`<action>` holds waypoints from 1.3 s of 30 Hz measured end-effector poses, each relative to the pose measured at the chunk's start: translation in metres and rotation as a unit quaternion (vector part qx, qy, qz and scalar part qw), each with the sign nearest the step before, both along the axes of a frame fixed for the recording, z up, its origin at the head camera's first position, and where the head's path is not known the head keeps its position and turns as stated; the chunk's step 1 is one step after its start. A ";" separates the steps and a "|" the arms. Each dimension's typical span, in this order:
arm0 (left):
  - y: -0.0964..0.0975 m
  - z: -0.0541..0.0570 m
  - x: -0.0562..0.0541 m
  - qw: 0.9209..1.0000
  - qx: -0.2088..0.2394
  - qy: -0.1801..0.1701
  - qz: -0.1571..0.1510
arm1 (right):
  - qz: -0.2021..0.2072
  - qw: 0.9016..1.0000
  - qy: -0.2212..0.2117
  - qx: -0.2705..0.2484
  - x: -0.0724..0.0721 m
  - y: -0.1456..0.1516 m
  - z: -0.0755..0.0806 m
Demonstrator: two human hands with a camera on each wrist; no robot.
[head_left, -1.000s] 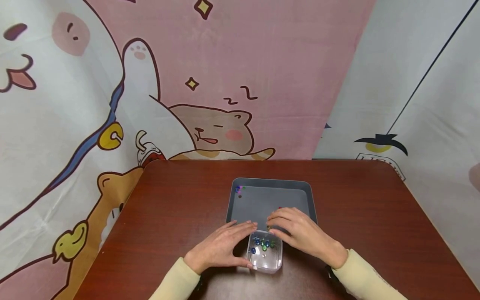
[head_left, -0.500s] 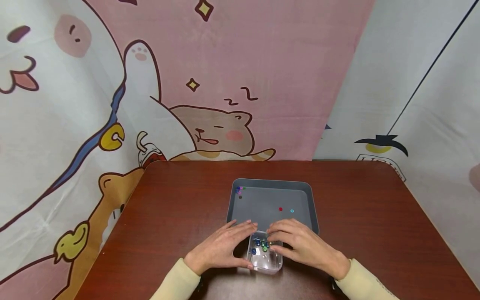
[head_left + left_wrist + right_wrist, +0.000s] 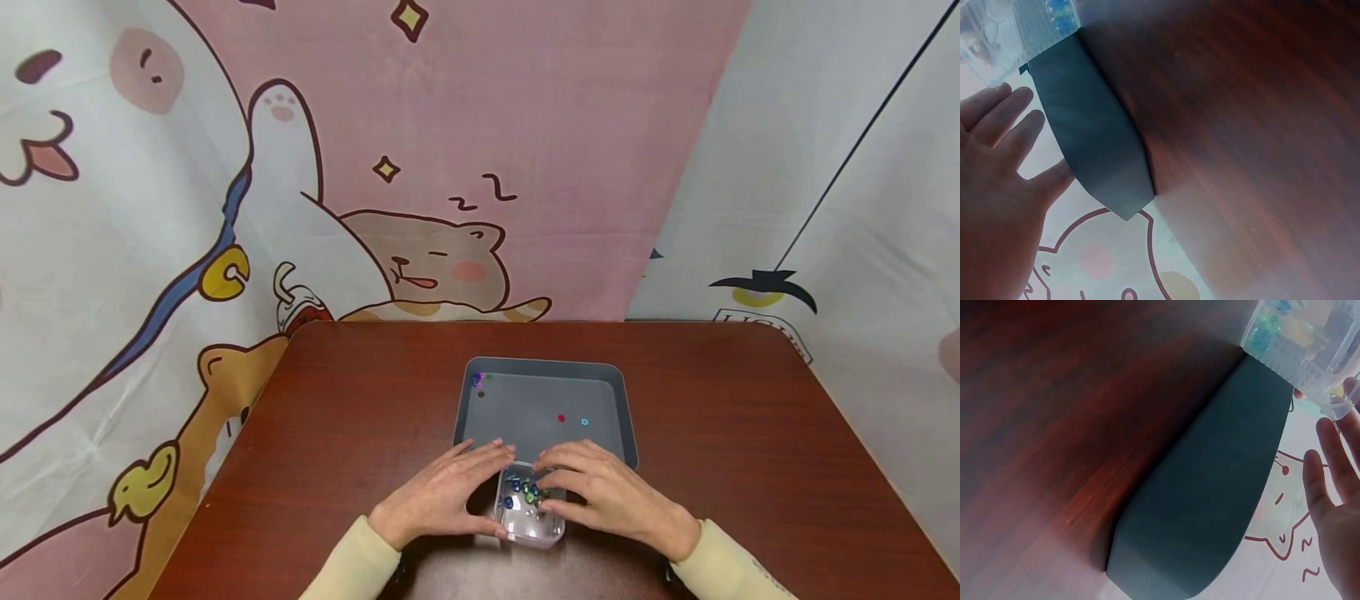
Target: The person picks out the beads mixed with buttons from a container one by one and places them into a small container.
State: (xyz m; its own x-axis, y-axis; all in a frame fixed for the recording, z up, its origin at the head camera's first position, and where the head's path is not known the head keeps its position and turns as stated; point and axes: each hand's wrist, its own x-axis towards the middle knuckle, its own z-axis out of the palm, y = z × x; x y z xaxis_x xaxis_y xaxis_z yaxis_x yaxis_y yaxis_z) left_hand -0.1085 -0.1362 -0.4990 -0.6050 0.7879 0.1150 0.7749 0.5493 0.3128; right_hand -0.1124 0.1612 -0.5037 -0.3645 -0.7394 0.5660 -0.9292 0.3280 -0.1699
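Observation:
A small clear plastic box [image 3: 525, 535] stands at the near edge of the grey tray, with several blue and green glass-like beads [image 3: 529, 493] inside. My left hand [image 3: 447, 493] holds the box from its left side, thumb at the near left corner and fingers along the far left corner. In the left wrist view those fingers [image 3: 1015, 137] reach the box's edge. My right hand [image 3: 607, 492] is over the box's right side, thumb and fingertips apart above the beads. In the right wrist view, a small yellowish bead [image 3: 1338, 392] shows by its fingertips at the box's rim.
The grey tray [image 3: 525, 408] lies beyond the hands on the brown wooden table [image 3: 360, 400]. On it are a red bead [image 3: 561, 418], a light blue ring [image 3: 585, 422] and several tiny coloured pieces [image 3: 480, 381] in the far left corner. A printed cloth [image 3: 525, 125] hangs behind.
My right hand has moved from the tray's near edge to over the box, and its fingers have parted from a small gold bead. The left hand has stayed at the box.

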 end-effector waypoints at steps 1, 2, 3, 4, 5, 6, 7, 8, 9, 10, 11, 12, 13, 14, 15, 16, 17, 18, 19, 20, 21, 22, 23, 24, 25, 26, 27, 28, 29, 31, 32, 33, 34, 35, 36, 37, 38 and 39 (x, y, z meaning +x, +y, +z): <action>0.000 0.000 0.000 1.000 0.001 0.000 -0.001 | -0.003 1.000 -0.005 0.002 0.000 0.000 0.001; 0.000 0.000 0.000 1.000 0.001 0.002 0.000 | -0.008 1.000 -0.011 0.004 0.001 0.001 0.002; 0.000 0.000 0.000 1.000 0.001 0.002 0.000 | -0.012 1.000 -0.018 0.007 0.001 0.001 0.003; -0.001 0.000 0.000 1.000 0.001 0.003 0.001 | -0.017 0.999 -0.026 0.009 0.001 0.001 0.005; -0.002 0.000 0.000 1.000 0.001 0.003 0.003 | -0.024 0.999 -0.034 0.011 0.001 0.001 0.007; -0.002 0.000 0.000 1.000 0.001 0.002 0.005 | -0.028 0.999 -0.040 0.011 0.001 0.002 0.009; -0.004 0.000 0.000 1.000 0.002 0.003 0.008 | -0.034 0.998 -0.044 0.013 0.001 0.002 0.012; -0.005 0.000 -0.001 1.000 0.001 0.006 0.010 | -0.038 0.998 -0.051 0.014 0.000 0.002 0.014; -0.006 0.000 -0.001 1.000 0.004 0.008 0.013 | -0.041 0.998 -0.054 0.014 -0.001 0.002 0.017; -0.008 0.000 -0.001 1.000 0.005 0.009 0.017 | -0.044 0.997 -0.055 0.014 -0.002 0.003 0.019; -0.010 0.001 -0.002 1.000 0.006 0.013 0.020 | -0.045 0.997 -0.055 0.013 -0.004 0.003 0.022; -0.012 0.001 -0.003 1.000 0.007 0.016 0.024 | -0.045 0.997 -0.055 0.013 -0.005 0.003 0.025; -0.014 0.001 -0.003 0.999 0.009 0.020 0.027 | -0.046 0.997 -0.055 0.013 -0.007 0.003 0.027; -0.016 0.001 -0.004 0.999 0.011 0.023 0.031 | -0.047 0.997 -0.055 0.013 -0.009 0.004 0.029; -0.018 0.002 -0.005 0.999 0.016 0.021 0.036 | -0.047 0.997 -0.053 0.014 -0.011 0.004 0.031; -0.020 0.002 -0.006 0.999 0.020 0.022 0.042 | -0.049 0.997 -0.052 0.016 -0.013 0.004 0.034; -0.022 0.002 -0.006 0.998 0.026 0.022 0.047 | -0.051 0.997 -0.052 0.019 -0.015 0.004 0.036; -0.024 0.002 -0.007 0.998 0.031 0.022 0.054 | -0.054 0.997 -0.052 0.025 -0.017 0.004 0.038; -0.026 0.003 -0.008 0.997 0.036 0.021 0.061 | -0.056 0.997 -0.052 0.030 -0.019 0.004 0.040; -0.029 0.003 -0.008 0.996 0.042 0.022 0.069 | -0.058 0.996 -0.051 0.035 -0.021 0.003 0.041; -0.031 0.003 -0.009 0.996 0.044 0.022 0.079 | -0.061 0.996 -0.052 0.040 -0.023 0.003 0.043; -0.033 0.002 -0.009 0.995 0.044 0.024 0.089 | -0.064 0.995 -0.054 0.046 -0.025 0.002 0.045; -0.035 0.002 -0.010 0.994 0.044 0.026 0.099 | -0.067 0.995 -0.056 0.052 -0.027 0.002 0.046; -0.037 0.001 -0.010 0.993 0.042 0.027 0.109 | -0.071 0.994 -0.058 0.058 -0.030 0.001 0.047; -0.039 0.001 -0.011 0.992 0.040 0.027 0.120 | -0.075 0.993 -0.062 0.063 -0.032 0.000 0.049; -0.041 0.001 -0.011 0.990 0.037 0.027 0.131 | -0.080 0.992 -0.065 0.069 -0.034 -0.001 0.050; -0.042 0.000 -0.012 0.989 0.035 0.024 0.143 | -0.084 0.991 -0.069 0.075 -0.037 -0.002 0.051; -0.043 0.000 -0.012 0.987 0.034 0.020 0.153 | -0.086 0.990 -0.072 0.080 -0.040 -0.004 0.053; -0.044 0.000 -0.013 0.986 0.032 0.016 0.163 | -0.087 0.990 -0.074 0.085 -0.043 -0.005 0.054; -0.044 -0.001 -0.014 0.983 0.026 0.006 0.181 | -0.091 0.988 -0.082 0.094 -0.048 -0.008 0.055; -0.044 -0.001 -0.014 0.982 0.023 0.002 0.189 | -0.092 0.987 -0.085 0.099 -0.051 -0.010 0.056; -0.044 -0.001 -0.014 0.980 0.020 -0.003 0.196 | -0.093 0.986 -0.088 0.103 -0.054 -0.012 0.056; -0.044 -0.002 -0.015 0.979 0.014 -0.006 0.203 | -0.094 0.986 -0.091 0.108 -0.056 -0.014 0.056; -0.044 -0.003 -0.016 0.978 0.010 -0.008 0.209 | -0.094 0.985 -0.092 0.112 -0.059 -0.016 0.057; -0.044 -0.003 -0.016 0.977 0.006 -0.009 0.214 | -0.096 0.984 -0.094 0.117 -0.062 -0.018 0.056; -0.044 -0.004 -0.017 0.976 0.002 -0.011 0.218 | -0.097 0.983 -0.096 0.122 -0.064 -0.021 0.057; -0.044 -0.004 -0.017 0.975 -0.001 -0.011 0.221 | -0.097 0.982 -0.098 0.125 -0.067 -0.023 0.056; -0.044 -0.005 -0.018 0.975 -0.004 -0.010 0.224 | -0.097 0.982 -0.101 0.128 -0.070 -0.025 0.056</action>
